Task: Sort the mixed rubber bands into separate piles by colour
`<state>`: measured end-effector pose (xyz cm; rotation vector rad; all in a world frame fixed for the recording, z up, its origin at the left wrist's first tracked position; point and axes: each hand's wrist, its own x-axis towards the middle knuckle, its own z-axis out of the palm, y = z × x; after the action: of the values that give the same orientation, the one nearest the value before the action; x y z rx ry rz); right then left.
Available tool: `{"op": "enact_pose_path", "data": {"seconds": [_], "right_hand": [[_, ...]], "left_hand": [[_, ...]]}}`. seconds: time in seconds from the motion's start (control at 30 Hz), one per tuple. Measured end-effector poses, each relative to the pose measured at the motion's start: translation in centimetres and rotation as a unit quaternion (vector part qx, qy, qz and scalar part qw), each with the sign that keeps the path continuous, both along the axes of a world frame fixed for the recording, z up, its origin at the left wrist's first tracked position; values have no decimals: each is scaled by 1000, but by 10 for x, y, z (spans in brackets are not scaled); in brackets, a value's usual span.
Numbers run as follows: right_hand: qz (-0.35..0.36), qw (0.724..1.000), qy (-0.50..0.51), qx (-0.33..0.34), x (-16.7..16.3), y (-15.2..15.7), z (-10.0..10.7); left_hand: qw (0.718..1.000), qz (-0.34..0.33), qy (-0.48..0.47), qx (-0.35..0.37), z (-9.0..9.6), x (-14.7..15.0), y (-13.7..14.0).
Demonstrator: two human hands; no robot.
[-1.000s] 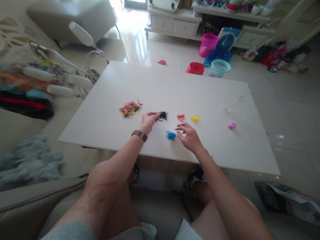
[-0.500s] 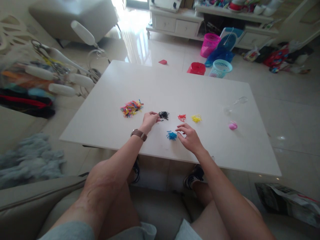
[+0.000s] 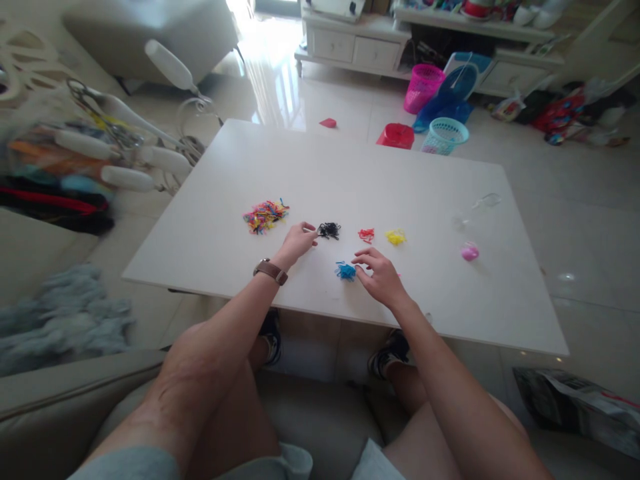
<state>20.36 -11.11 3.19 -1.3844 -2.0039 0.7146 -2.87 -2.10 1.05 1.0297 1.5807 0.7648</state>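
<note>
Small rubber bands lie on the white table (image 3: 430, 193) in piles sorted by colour. My left hand (image 3: 299, 241) is at the left edge of the black rubber bands (image 3: 329, 231). Its fingers are bent and slightly apart, and I make out nothing held in them. Over the right side of the blue rubber bands (image 3: 345, 271) hovers my right hand (image 3: 380, 277), its fingers spread. Beyond it are the red rubber bands (image 3: 367, 235) and the yellow rubber bands (image 3: 396, 237). A larger mixed-colour pile of rubber bands (image 3: 266, 216) sits left of my left hand.
A pink round object (image 3: 470, 252) and a clear, see-through item (image 3: 486, 201) lie on the table's right side. Past the far edge stand a red bin (image 3: 397, 136), a light-blue basket (image 3: 447, 135) and a pink basket (image 3: 424, 88). A white lamp (image 3: 170, 65) is at the left.
My left hand has drawn back slightly to the left from the black pile. The loose black band by its fingertips no longer shows apart. My right hand has hardly moved.
</note>
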Motion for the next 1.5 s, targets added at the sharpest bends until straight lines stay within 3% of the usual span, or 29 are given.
{"op": "enact_pose_path", "data": {"seconds": [0.17,0.3,0.57,1.07,1.17,1.33,1.5], "right_hand": [[3,1000,1,-5,-3,-1,1],[11,1000,1,-8,-6,-2,1],[17,1000,-13,-15,-7,-2,-3],[32,999,-20,-22,-9,2,-12],[30,999,-23,-24,-9,0,-10],[28,999,-25,-27,-8,-1,-8],[26,999,-23,-29,-8,-1,-8]], "left_hand": [[981,-48,184,25,-1,-26,0],[933,-83,350,14,3,-39,-10],[896,-99,431,-37,4,-57,-19],[918,-83,386,-30,10,-76,-9],[933,-33,357,-5,10,-82,-3],[966,129,196,104,10,-94,5],[966,194,152,81,10,-98,5]]}}
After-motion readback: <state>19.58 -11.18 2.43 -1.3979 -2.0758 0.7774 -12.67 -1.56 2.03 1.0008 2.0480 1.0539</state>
